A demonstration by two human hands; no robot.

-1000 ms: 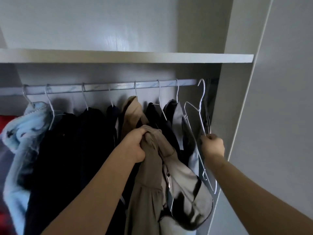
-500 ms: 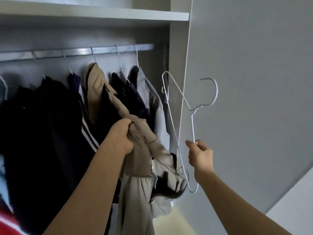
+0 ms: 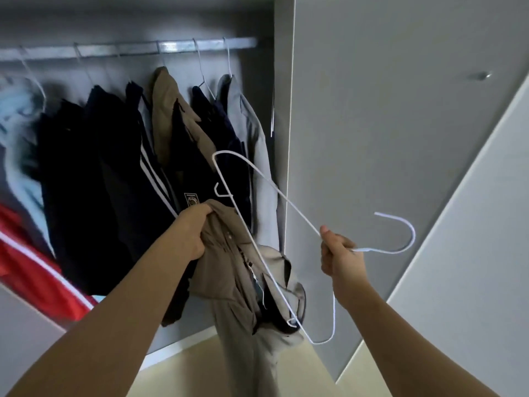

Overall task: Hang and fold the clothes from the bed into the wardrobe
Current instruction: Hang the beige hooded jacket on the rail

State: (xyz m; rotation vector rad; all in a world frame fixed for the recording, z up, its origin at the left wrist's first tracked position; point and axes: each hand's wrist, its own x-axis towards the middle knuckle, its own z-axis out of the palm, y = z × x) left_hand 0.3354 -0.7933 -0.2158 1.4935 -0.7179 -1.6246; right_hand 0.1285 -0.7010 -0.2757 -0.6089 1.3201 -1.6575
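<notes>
the left hand (image 3: pixel 191 234) is closed in a fist round a bunch of a khaki shirt (image 3: pixel 229 277), gripping it near its top. the rest of the shirt hangs below that hand and a little to its right, down toward the floor (image 3: pixel 177 371). a dark lining shows in its folds.

the right hand (image 3: pixel 340 257) grips a white wire hanger (image 3: pixel 286 198) at the neck, fingers curled round the wire and thumb up along it. the hook sticks out to the right of this hand. the frame spreads to its left: one corner sits above the left hand, the other hangs low between the two hands, in front of the shirt. one side of the frame crosses the shirt just right of the left hand. the hanger carries nothing.

beyond the left hand a rail (image 3: pixel 177 48) holds a row of hung clothes: dark jackets (image 3: pixel 114 167), a tan coat (image 3: pixel 166 116) and a grey shirt (image 3: pixel 254 130) nearest the right hand's side. far to the left of the left hand are a light blue garment (image 3: pixel 17 116) and a red cloth (image 3: pixel 34 253), both blurred. behind the right hand stands the wardrobe door (image 3: pixel 386 110), with a small knob (image 3: pixel 483 75) up and to the right.
</notes>
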